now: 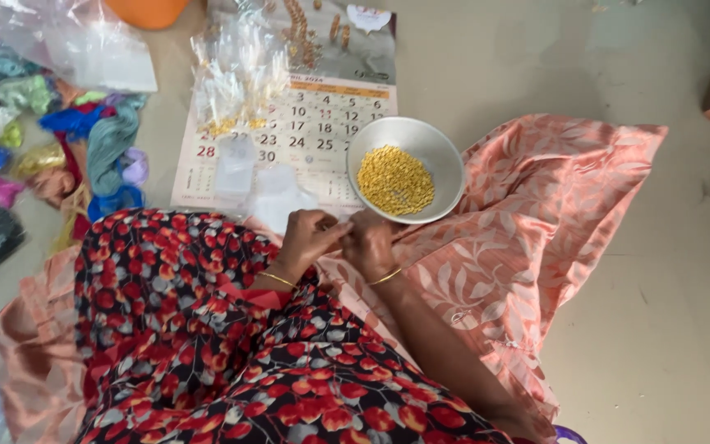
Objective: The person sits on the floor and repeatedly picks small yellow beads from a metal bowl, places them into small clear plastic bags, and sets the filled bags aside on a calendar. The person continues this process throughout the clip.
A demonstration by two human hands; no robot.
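My left hand (309, 239) and my right hand (368, 242) meet fingertip to fingertip over my lap, just in front of a steel bowl (444, 158) filled with small yellow beads (395, 179). Both hands have their fingers pinched together; whatever they pinch is too small to make out. Each wrist wears a thin gold bangle. A peach floral cloth (536, 214) lies under the bowl and across my lap. My red and black floral dress (207, 329) covers my knee at the left.
A wall calendar (322, 123) lies flat on the floor behind the bowl, with clear plastic packets (236, 74) on it. Bundles of coloured thread (84, 140) are heaped at the left. An orange container (148, 10) stands at the top edge.
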